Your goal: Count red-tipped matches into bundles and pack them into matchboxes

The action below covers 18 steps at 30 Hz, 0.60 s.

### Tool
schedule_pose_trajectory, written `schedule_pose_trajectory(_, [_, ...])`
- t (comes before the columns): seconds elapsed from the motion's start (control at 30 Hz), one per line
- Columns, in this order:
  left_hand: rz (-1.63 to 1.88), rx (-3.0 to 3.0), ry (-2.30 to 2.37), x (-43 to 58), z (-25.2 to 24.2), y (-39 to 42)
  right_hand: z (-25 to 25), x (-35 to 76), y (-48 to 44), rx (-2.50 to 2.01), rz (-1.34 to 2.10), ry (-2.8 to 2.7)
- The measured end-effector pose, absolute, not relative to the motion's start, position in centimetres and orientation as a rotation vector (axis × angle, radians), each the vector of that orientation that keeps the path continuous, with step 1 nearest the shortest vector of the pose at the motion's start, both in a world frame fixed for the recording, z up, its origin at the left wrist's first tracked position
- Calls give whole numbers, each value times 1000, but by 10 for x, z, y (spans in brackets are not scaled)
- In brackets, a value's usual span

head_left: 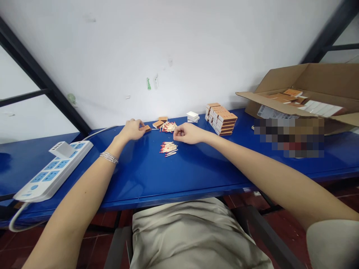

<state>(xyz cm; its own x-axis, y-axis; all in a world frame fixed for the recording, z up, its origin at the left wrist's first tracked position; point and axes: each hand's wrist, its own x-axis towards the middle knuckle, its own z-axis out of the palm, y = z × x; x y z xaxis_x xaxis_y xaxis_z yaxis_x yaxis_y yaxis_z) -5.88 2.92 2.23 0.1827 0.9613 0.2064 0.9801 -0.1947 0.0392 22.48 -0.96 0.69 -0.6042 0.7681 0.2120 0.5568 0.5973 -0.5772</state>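
My left hand (132, 130) is closed around the end of a small orange-brown matchbox (147, 128) at the back left of the table. My right hand (188, 133) has its fingers curled together beside a heap of red-tipped matches (169, 127); whether anything is between the fingertips cannot be made out. In front of it lies a smaller, roughly lined-up pile of matches (168, 148). Two more matchboxes, one (158, 124) partly among the matches and another (163, 119) behind it, sit near the wall.
White matchbox trays (192, 116) are stacked by the wall, left of a block of stacked matchboxes (221, 117). An open cardboard carton (276, 106) with more boxes stands at the right, near a blurred-out patch. A white power strip (56, 170) lies left on the blue table (140, 179).
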Motion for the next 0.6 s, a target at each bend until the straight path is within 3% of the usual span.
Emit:
schedule_pose_trajectory(0.33, [-221, -2402, -2019, -68, 12, 38, -4, 239, 12, -1120, 579, -2295])
schedule_pose_trajectory(0.6, [-244, -2441, -2078, -69, 25, 29, -1, 223, -14, -940, 741, -2420])
